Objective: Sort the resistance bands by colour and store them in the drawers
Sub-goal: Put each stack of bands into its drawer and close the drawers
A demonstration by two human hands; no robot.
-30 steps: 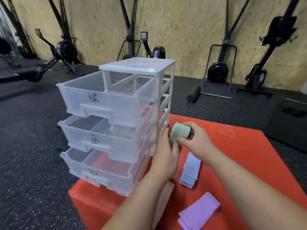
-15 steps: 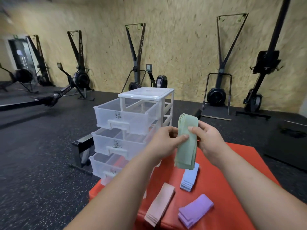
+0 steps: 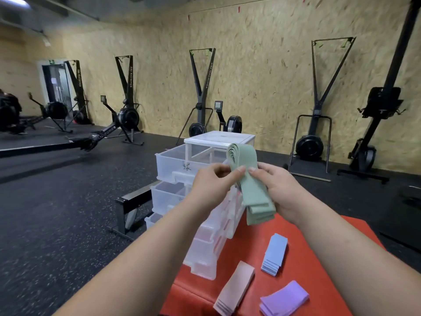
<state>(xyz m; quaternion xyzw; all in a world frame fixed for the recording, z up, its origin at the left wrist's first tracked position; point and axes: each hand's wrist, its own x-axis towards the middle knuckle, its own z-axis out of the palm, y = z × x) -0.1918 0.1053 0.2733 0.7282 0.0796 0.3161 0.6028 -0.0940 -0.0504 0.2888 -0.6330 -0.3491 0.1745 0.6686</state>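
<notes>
Resistance bands: the purple stack (image 3: 284, 298), pink stack (image 3: 234, 288) and blue stack (image 3: 274, 254) are lying by the surface (image 3: 319, 242)'s near edge. Above them, the fingers (image 3: 239, 171) of your left hand (image 3: 209, 185) and right hand (image 3: 281, 190) are pinching the green bundle (image 3: 250, 185), apparently squaring it. Next it is likely going down into the open top drawer (image 3: 173, 163) beyond.

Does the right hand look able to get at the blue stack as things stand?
Probably not at once: the right hand pinches the green bands with the left hand. The blue stack lies uncovered on the red platform below it, so the way looks free.
</notes>
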